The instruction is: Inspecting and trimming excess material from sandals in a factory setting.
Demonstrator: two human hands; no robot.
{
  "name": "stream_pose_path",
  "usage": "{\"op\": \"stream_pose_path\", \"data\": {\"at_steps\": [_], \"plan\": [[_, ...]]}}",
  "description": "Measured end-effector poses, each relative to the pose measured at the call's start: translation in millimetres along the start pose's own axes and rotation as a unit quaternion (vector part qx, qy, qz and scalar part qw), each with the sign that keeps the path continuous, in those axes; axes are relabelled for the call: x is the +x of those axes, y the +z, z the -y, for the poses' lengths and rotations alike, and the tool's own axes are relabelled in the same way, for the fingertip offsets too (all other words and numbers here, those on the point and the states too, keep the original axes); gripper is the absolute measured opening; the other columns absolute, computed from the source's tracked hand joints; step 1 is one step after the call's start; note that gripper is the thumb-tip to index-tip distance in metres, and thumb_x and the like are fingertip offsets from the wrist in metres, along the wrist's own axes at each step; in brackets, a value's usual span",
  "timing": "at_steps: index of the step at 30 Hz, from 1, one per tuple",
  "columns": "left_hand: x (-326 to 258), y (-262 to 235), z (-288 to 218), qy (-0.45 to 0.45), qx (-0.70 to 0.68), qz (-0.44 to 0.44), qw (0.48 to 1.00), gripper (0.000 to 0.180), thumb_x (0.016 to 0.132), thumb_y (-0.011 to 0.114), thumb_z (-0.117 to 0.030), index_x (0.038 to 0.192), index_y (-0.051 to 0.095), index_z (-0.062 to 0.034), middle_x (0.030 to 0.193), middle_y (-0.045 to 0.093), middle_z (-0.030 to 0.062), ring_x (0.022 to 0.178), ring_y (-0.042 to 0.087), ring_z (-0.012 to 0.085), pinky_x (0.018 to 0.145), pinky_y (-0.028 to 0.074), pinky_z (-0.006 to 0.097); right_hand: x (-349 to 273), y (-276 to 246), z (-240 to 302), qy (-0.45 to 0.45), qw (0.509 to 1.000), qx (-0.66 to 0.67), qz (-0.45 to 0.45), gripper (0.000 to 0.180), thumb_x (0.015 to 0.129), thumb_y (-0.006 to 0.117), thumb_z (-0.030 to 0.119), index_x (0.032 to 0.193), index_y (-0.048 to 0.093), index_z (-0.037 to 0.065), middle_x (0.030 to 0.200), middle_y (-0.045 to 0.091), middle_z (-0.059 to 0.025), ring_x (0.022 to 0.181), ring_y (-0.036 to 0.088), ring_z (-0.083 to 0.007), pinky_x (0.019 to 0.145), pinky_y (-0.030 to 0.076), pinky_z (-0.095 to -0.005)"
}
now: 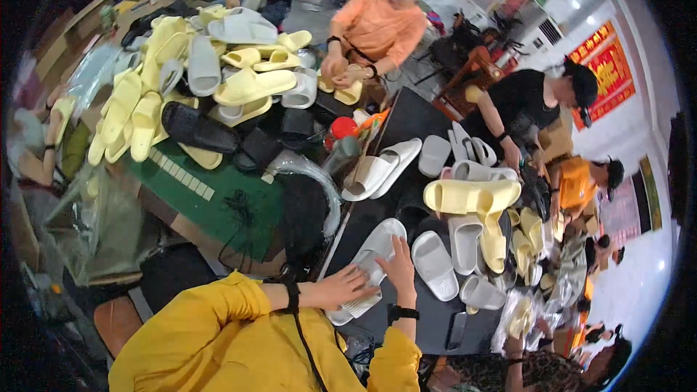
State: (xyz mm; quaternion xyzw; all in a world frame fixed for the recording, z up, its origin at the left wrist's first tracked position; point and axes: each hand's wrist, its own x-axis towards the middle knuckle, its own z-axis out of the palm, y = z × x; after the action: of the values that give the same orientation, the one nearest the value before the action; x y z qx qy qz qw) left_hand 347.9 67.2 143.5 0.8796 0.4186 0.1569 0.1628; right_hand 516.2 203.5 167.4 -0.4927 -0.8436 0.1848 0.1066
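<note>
In front of me a light grey slide slipper (375,248) lies at a slant on the black tabletop, and part of a sole or second slipper (357,308) shows at its near end. My left hand (340,287) rests across it with the fingers stretched out. Beside its right edge my right hand (398,267) is raised, fingers extended and thumb apart. Both wrists wear black bands. Just right of that hand lies another light grey slipper (435,265). A white pair (382,169) rests farther off, beyond my hands.
Yellow, grey and black slippers (250,86) are heaped on the green-topped table (190,187) at left. More slippers (472,196) crowd the right side, near a dark phone (457,330). Several people sit around, one in an orange shirt (379,25). A red-lidded jar (343,131) stands between tables.
</note>
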Motion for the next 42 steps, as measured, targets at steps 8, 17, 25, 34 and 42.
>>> {"op": "stream_pose_path", "data": {"at_steps": [8, 17, 25, 34, 42], "plan": [[4.9, -5.7, -0.9, 0.053, -0.016, -0.028, 0.998, 0.090, 0.055, 0.077, -0.024, 0.134, 0.036, -0.0075, 0.112, 0.045, 0.0153, 0.117, 0.043, 0.0326, 0.108, 0.026, 0.051, 16.4, -9.2, -25.3, -0.027, 1.000, 0.012, 0.009, 0.076, 0.063, 0.081, 0.025, 0.128, 0.048, 0.002, 0.123, 0.050, -0.0214, 0.114, 0.049, -0.0381, 0.094, 0.044, -0.0414], [-26.7, -58.2, -0.6, 0.030, -0.108, -0.149, 0.982, 0.080, 0.063, 0.073, -0.030, 0.133, 0.040, -0.0063, 0.112, 0.047, 0.0184, 0.114, 0.043, 0.0363, 0.104, 0.030, 0.049, 12.0, -90.7, -32.6, 0.101, 0.960, -0.019, -0.259, 0.075, 0.067, 0.080, 0.023, 0.128, 0.045, -0.001, 0.122, 0.049, -0.0249, 0.116, 0.045, -0.0411, 0.098, 0.039, -0.0454], [-36.6, -56.0, 24.9, -0.253, -0.226, -0.272, 0.901, 0.079, 0.070, 0.079, -0.037, 0.126, 0.040, 0.0036, 0.103, 0.056, 0.0227, 0.099, 0.055, 0.0359, 0.087, 0.044, 0.041, -33.8, -97.9, -12.7, 0.207, 0.946, 0.114, -0.222, 0.075, 0.069, 0.080, 0.018, 0.133, 0.043, 0.003, 0.125, 0.045, -0.0187, 0.078, 0.055, -0.0206, 0.070, 0.048, -0.0320], [-25.0, -42.6, 48.9, -0.350, -0.632, -0.311, 0.617, 0.048, 0.089, 0.058, -0.011, 0.129, 0.038, 0.0034, 0.117, 0.054, 0.0121, 0.110, 0.052, 0.0190, 0.093, 0.041, 0.029, -92.0, -69.5, 3.7, 0.243, 0.946, 0.161, -0.139, 0.075, 0.066, 0.081, 0.015, 0.130, 0.045, 0.002, 0.123, 0.047, -0.0189, 0.079, 0.058, -0.0236, 0.069, 0.050, -0.0327], [26.0, -9.9, 40.6, -0.216, -0.633, -0.137, 0.731, 0.063, 0.087, 0.054, -0.012, 0.141, 0.027, 0.0058, 0.136, 0.045, 0.0226, 0.128, 0.042, 0.0291, 0.106, 0.032, 0.035, -103.8, -9.4, 24.1, 0.149, 0.971, 0.071, -0.172, 0.076, 0.070, 0.080, 0.018, 0.133, 0.041, 0.001, 0.124, 0.046, -0.0222, 0.106, 0.051, -0.0347, 0.066, 0.051, -0.0320]]}}
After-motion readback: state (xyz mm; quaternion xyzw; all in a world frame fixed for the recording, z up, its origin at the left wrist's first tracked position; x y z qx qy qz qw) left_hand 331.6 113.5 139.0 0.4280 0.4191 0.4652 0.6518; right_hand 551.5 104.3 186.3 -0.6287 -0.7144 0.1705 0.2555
